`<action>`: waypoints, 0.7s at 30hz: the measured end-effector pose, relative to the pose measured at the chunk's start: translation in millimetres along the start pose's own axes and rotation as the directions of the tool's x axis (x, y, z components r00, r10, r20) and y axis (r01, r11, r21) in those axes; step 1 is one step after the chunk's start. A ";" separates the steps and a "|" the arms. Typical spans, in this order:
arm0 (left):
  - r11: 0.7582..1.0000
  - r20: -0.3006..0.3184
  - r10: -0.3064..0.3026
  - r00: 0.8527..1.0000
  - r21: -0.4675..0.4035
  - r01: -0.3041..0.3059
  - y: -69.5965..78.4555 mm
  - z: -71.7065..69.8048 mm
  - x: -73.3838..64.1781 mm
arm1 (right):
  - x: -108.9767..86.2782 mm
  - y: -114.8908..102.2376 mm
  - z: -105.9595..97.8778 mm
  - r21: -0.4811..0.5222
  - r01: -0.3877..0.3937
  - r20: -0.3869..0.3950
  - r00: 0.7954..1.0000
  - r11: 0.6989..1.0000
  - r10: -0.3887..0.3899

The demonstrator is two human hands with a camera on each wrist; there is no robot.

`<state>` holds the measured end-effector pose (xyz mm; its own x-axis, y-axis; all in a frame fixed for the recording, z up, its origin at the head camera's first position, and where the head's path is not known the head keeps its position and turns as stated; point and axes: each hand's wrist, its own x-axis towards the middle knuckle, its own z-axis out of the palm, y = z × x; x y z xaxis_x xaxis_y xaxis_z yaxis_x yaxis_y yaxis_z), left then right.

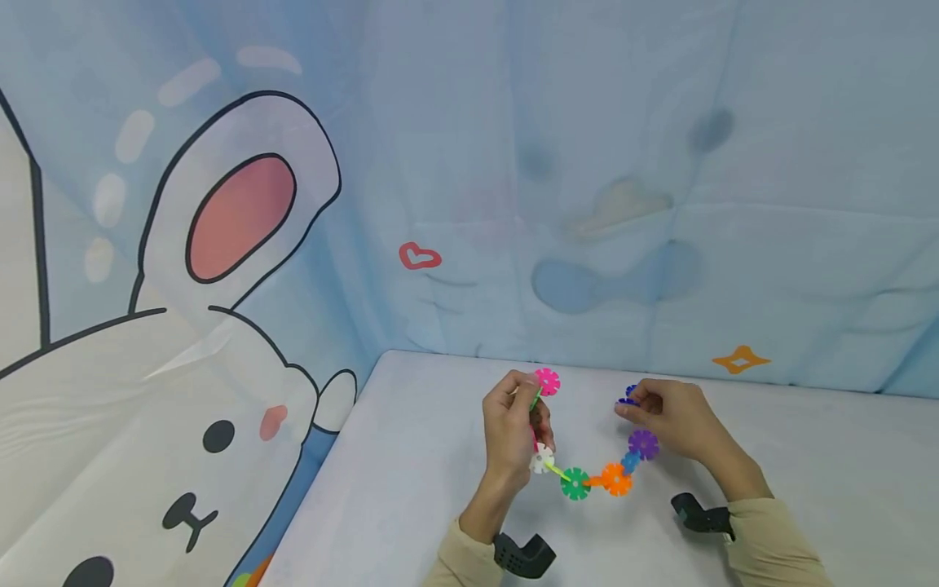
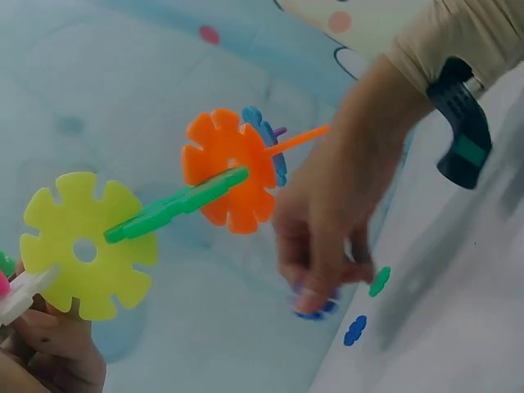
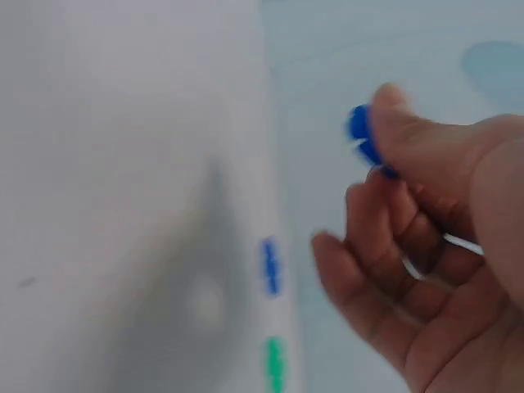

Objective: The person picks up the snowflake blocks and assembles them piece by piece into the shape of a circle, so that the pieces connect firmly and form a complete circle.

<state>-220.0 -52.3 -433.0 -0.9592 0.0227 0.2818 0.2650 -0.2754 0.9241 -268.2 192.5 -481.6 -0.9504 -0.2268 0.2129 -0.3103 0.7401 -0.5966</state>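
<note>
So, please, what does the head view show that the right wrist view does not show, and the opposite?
Only the head view shows the left hand gripping a chain of linked flower discs, and the rabbit drawing. Only the right wrist view shows a loose green flower disc, blurred, on the white table. Both show the right hand pinching a blue flower disc, the table and the pale blue backdrop.

Right of centre we see a pink disc (image 1: 553, 383), green disc (image 1: 569, 486), orange disc (image 1: 622, 482) and purple disc (image 1: 638, 444); at left, a white rabbit (image 1: 139, 432) patterns the blue cloth (image 1: 623, 90).
</note>
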 end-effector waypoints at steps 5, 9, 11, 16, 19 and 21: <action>1.000 0.014 -0.004 1.000 0.028 0.003 1.6 0.5 -1.9 | -4.1 -24.0 -21.6 0.113 0.074 -0.089 0.994 0.991 -0.064; 1.000 0.024 -0.005 1.000 0.030 0.005 3.0 1.2 -2.9 | -10.0 -48.3 -31.5 0.217 0.175 -0.105 0.982 0.960 -0.155; 1.000 0.031 -0.005 0.999 0.029 0.005 3.8 1.7 -3.6 | -12.3 -60.5 -32.5 0.266 0.208 -0.116 0.976 0.941 -0.183; 0.999 0.053 0.002 0.999 0.033 -0.004 6.0 3.3 -5.2 | -15.8 -82.5 -27.6 0.339 0.246 -0.228 0.958 0.908 -0.174; 0.999 0.062 0.009 0.998 0.036 -0.011 6.9 4.2 -5.7 | -16.4 -88.5 -25.0 0.314 0.282 -0.310 0.933 0.906 -0.183; 0.999 0.066 0.010 0.998 0.038 -0.013 7.5 4.9 -5.7 | -16.2 -90.2 -24.3 0.276 0.308 -0.351 0.914 0.910 -0.203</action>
<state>-212.0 -49.8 -426.5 -0.9478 0.0830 0.3078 0.2809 -0.2393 0.9294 -224.2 144.8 -412.5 -0.7979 -0.1357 0.5873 -0.5817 0.4288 -0.6912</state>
